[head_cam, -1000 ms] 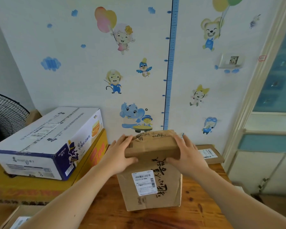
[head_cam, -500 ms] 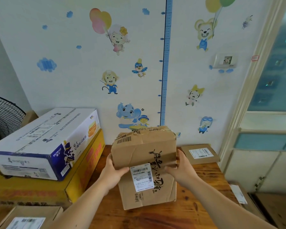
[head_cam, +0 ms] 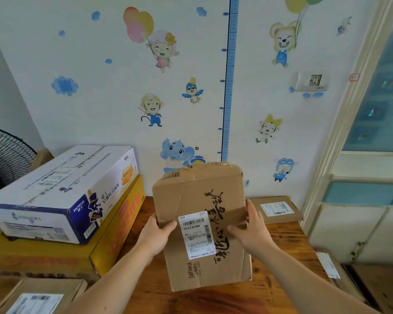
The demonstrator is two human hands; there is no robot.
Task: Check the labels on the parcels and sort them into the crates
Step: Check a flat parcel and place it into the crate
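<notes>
A brown cardboard parcel (head_cam: 202,200) with black brush lettering is tilted up in front of me, its broad face turned toward the camera. A white shipping label (head_cam: 196,234) with barcodes is stuck on that face. My left hand (head_cam: 156,234) grips the parcel's left edge, thumb on the front. My right hand (head_cam: 251,230) holds the right edge, thumb lying across the front. The parcel's lower end is near the wooden table (head_cam: 279,241); contact is hidden.
A white and blue carton (head_cam: 61,191) lies on a yellow box (head_cam: 114,241) at the left. A flat labelled parcel (head_cam: 277,208) lies against the wall at right. Another labelled parcel (head_cam: 39,295) is at bottom left, one more (head_cam: 329,266) at lower right. A black fan (head_cam: 5,155) stands far left.
The parcel has been tipped up from lying nearly flat, so its labelled face now points at me. Both hands slid from its top edge down to its sides.
</notes>
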